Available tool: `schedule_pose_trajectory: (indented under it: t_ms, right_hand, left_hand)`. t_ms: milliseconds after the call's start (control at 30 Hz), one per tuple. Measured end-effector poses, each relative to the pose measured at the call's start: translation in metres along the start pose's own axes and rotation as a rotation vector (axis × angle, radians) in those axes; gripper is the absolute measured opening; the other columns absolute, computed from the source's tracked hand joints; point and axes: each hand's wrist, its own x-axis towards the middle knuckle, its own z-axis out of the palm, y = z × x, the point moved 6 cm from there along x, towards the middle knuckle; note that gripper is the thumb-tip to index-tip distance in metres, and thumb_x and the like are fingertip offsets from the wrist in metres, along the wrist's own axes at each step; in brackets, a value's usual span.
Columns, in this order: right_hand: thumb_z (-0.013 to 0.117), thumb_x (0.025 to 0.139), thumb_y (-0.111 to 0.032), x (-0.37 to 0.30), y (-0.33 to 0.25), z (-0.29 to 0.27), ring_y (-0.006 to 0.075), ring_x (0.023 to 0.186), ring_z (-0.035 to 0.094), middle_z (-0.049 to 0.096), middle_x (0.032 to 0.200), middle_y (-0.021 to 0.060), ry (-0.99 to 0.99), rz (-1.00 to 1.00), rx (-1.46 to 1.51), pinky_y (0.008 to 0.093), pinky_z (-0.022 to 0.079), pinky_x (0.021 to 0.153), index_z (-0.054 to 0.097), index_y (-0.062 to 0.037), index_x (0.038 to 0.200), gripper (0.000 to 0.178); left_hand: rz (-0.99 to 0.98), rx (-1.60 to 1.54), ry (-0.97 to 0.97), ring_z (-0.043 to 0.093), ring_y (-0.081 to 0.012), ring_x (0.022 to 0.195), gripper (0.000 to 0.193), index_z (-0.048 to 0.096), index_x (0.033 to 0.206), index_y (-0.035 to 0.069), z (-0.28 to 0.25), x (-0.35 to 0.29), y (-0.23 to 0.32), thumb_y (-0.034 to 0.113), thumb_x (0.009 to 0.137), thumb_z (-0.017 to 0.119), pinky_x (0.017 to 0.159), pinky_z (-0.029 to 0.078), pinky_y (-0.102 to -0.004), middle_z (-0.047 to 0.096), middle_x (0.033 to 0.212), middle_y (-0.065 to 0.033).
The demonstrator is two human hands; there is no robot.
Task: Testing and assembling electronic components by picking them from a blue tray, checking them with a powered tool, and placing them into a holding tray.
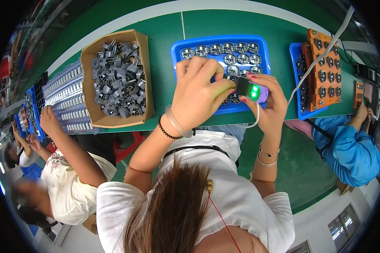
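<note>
My right hand (274, 101) is wrapped round a small black and purple box-shaped device (262, 94) with green lights glowing and a white cable (256, 117) hanging from it. At the device's left end, my left hand (200, 95) has its thumb and fingers pinched together. What those fingers grip is mostly hidden by the hand. Below both hands lies a blue tray (176, 52) with rows of round silver and black parts (215, 49); my hands cover its lower part.
An open cardboard box (150, 103) full of grey round parts with metal pins (118, 84) stands to the left, beside stacked clear trays (67, 97). Rightward are an orange fixture (314, 99) on another blue tray (294, 52) and a slanting cable (325, 50). Co-workers sit on both sides.
</note>
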Motion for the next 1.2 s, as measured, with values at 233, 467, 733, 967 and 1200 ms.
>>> schedule_pose_trajectory:
  t_ms: [233, 467, 733, 967, 1200]
  right_hand:
    - [0.078, 0.074, -0.004, -0.013, 0.009, -0.015, 0.0247, 0.107, 0.059, 0.061, 0.112, 0.0179, 0.274, 0.130, 0.233, 0.0349, 0.048, 0.092, 0.052, 0.0013, 0.115, 0.049]
    - [0.080, 0.071, -0.004, -0.013, 0.006, -0.019, 0.0253, 0.108, 0.059, 0.060, 0.113, 0.0164, 0.242, 0.042, 0.177, 0.0341, 0.048, 0.091, 0.053, -0.0001, 0.115, 0.051]
    - [0.079, 0.071, -0.003, -0.008, 0.005, -0.017, 0.0238, 0.107, 0.059, 0.060, 0.113, 0.0152, 0.209, 0.035, 0.188, 0.0333, 0.046, 0.093, 0.054, -0.0002, 0.114, 0.050]
    - [0.080, 0.066, 0.004, 0.000, 0.004, -0.012, 0.0229, 0.099, 0.061, 0.064, 0.108, 0.0143, 0.236, 0.004, 0.181, 0.0317, 0.050, 0.084, 0.059, 0.0013, 0.110, 0.049]
    - [0.081, 0.065, 0.002, 0.003, 0.009, -0.012, 0.0229, 0.098, 0.061, 0.064, 0.108, 0.0143, 0.244, 0.050, 0.134, 0.0316, 0.050, 0.084, 0.059, 0.0015, 0.110, 0.050]
  left_hand:
    - [-0.072, 0.082, 0.058, 0.048, -0.0175, 0.085, 0.013, 0.072, 0.076, 0.018, 0.019, -0.006, -0.021, 0.018, 0.064, 0.077, 0.077, 0.030, -0.0339, 0.049, 0.077, 0.0048]
    - [-0.071, 0.062, -0.030, 0.048, -0.0180, 0.086, 0.013, 0.073, 0.077, 0.018, 0.031, -0.010, -0.028, 0.021, 0.065, 0.077, 0.080, 0.029, -0.0344, 0.050, 0.080, 0.0044]
    - [-0.192, 0.192, 0.155, 0.047, -0.0177, 0.086, 0.020, 0.072, 0.085, 0.018, 0.017, 0.007, -0.038, 0.026, 0.067, 0.078, 0.078, 0.028, -0.0340, 0.052, 0.084, 0.0034]
    - [-0.143, 0.280, 0.171, 0.047, -0.0180, 0.085, 0.014, 0.072, 0.079, 0.018, 0.023, 0.016, -0.049, 0.021, 0.067, 0.078, 0.077, 0.028, -0.0346, 0.051, 0.084, 0.0035]
    - [-0.062, -0.057, 0.038, 0.048, -0.0211, 0.090, 0.009, 0.070, 0.078, 0.015, -0.001, 0.013, -0.021, 0.015, 0.070, 0.074, 0.080, 0.033, -0.0357, 0.053, 0.089, -0.0004]
